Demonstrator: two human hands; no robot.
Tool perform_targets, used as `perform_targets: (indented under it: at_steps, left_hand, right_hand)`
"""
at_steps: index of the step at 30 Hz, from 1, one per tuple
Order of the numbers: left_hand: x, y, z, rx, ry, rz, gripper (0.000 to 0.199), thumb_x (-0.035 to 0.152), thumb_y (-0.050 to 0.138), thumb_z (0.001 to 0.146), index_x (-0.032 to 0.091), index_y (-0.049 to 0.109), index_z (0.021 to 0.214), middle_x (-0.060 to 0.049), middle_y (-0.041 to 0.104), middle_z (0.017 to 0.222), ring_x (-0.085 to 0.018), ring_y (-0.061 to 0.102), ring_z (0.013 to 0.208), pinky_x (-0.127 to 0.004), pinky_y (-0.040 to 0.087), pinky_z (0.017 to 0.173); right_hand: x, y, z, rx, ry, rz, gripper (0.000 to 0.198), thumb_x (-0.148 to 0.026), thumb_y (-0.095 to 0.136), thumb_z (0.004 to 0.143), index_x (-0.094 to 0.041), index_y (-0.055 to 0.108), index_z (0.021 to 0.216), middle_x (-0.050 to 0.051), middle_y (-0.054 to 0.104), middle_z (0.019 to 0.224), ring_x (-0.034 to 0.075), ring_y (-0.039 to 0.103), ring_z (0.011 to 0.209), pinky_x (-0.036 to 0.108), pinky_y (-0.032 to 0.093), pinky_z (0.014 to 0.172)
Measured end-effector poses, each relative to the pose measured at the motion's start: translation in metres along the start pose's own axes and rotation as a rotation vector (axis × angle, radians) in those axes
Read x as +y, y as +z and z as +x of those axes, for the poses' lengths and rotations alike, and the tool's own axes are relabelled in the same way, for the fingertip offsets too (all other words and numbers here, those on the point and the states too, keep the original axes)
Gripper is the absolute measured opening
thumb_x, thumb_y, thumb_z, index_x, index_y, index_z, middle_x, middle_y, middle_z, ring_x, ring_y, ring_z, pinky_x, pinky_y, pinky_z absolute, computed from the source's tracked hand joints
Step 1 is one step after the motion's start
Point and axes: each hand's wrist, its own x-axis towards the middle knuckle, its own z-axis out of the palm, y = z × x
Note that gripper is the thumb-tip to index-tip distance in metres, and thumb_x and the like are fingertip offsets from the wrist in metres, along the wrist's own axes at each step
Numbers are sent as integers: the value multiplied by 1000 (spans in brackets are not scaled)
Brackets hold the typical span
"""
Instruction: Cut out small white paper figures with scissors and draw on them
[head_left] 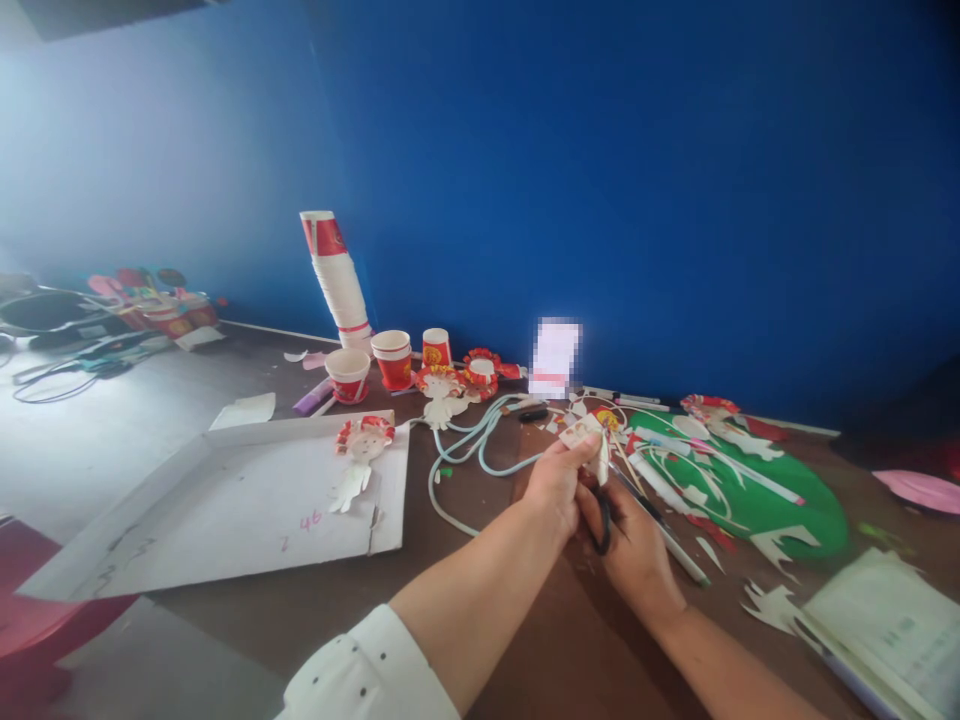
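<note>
Pinched between the thumb and fingers of my left hand [556, 488] is a small piece of white paper [580, 432] with faint marks. Just below and to the right, my right hand [634, 540] is closed around scissors [603, 522]; a black handle loop shows, while the blades are mostly hidden. Both hands meet above the brown table. Beyond them lie white scraps and a red-and-yellow piece [606, 420]. Paper-cup figures with red curled rims, such as one figure [363, 452] on the white board, lie to the left.
A tall stack of paper cups [341, 290] leans by the blue wall, near a few red-and-white cups [391, 360]. A pale blue cable [450, 500] loops left of my hands. On the right are a green round sheet [814, 500], markers, offcuts and a plastic-wrapped pack [892, 620].
</note>
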Motion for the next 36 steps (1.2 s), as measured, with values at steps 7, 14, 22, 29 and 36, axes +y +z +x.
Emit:
perform_targets:
  at_steps: [7, 14, 22, 29, 36]
  left_hand:
    - [3, 2, -2, 29, -18, 2, 43, 45, 81, 56, 16, 61, 81, 2, 51, 52, -8, 44, 39, -20, 34, 40]
    - [8, 3, -4, 29, -46, -11, 39, 40, 80, 58, 16, 59, 82, 1, 54, 55, -8, 44, 39, -20, 37, 39]
    - [13, 8, -10, 40, -76, -18, 37, 37, 80, 60, 15, 60, 82, 1, 54, 55, -8, 44, 39, -20, 37, 37]
    - [10, 9, -9, 52, -56, -75, 36, 33, 82, 58, 14, 62, 82, 0, 56, 58, -7, 46, 42, -19, 40, 41]
    - [3, 5, -2, 79, -23, -61, 41, 38, 83, 55, 14, 60, 79, 4, 50, 52, -5, 40, 40, -18, 35, 41]
  right_hand:
    - [-4, 0, 1, -34, 15, 56, 39, -46, 59, 83, -16, 61, 109, 5, 71, 84, 20, 63, 69, 26, 48, 60]
    - [-1, -4, 1, -62, 33, 7, 39, -44, 59, 83, -16, 61, 110, 2, 68, 71, 17, 58, 57, 26, 45, 55]
    - [5, -6, 2, -32, 27, -89, 33, -42, 58, 84, -17, 63, 104, 0, 65, 66, 17, 57, 56, 26, 44, 56]
    - [1, -3, 1, -30, 48, -73, 37, -47, 57, 84, -16, 63, 104, 0, 66, 65, 17, 57, 55, 26, 43, 54]
    - [2, -3, 1, -17, 40, -108, 36, -48, 57, 84, -17, 63, 103, -1, 64, 61, 17, 56, 54, 26, 43, 54]
